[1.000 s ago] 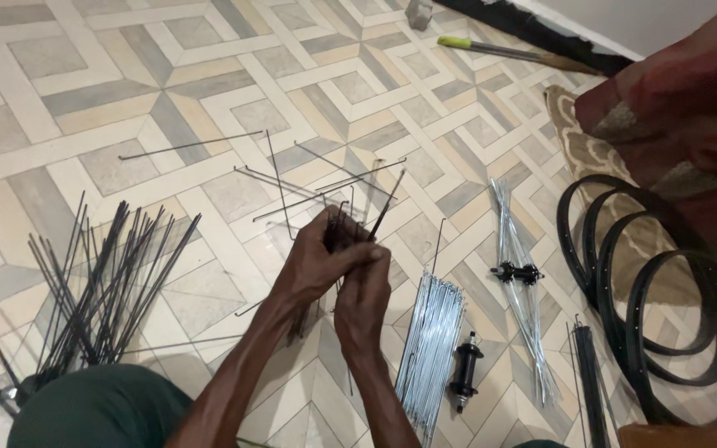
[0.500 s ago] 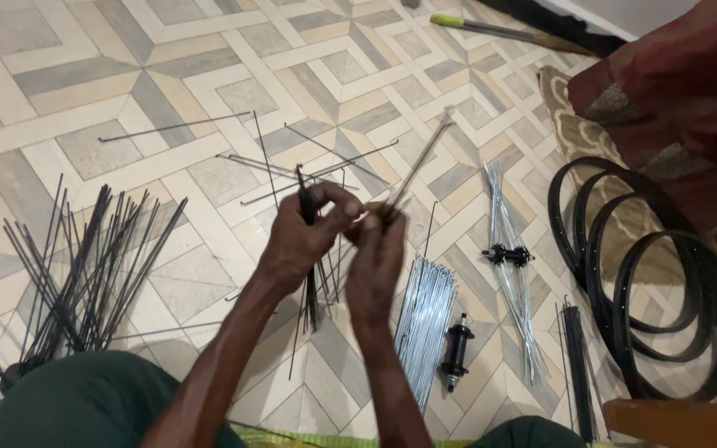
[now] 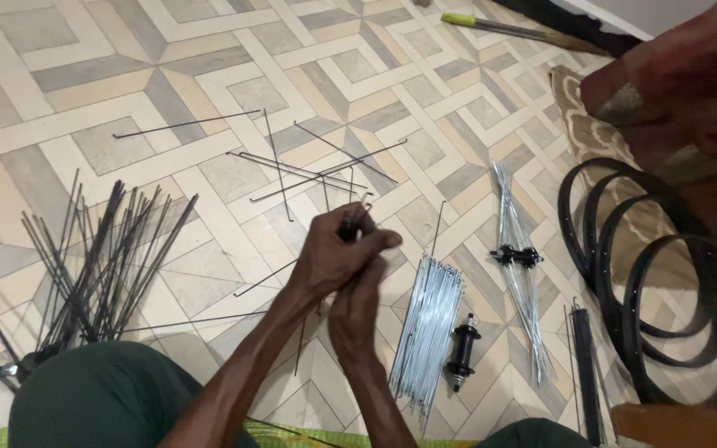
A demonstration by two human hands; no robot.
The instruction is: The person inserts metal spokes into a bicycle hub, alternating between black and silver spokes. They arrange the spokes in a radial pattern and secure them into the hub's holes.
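Note:
My left hand and my right hand are pressed together above the tiled floor, both closed around a small bunch of black spokes. The bent spoke heads stick up above the fingers, and the shafts hang down below my hands. Loose black spokes lie scattered on the tiles just beyond my hands. A flat bundle of silver spokes lies right of my right hand, with a black wheel hub beside it.
A big fan of black spokes rests at the left. More silver spokes with a second black hub lie to the right. Black wheel rims are stacked at the right edge. A green-handled tool lies far back.
My hands have drawn the spoke bunch upright and closer together; the silver spoke held out to the right is no longer raised.

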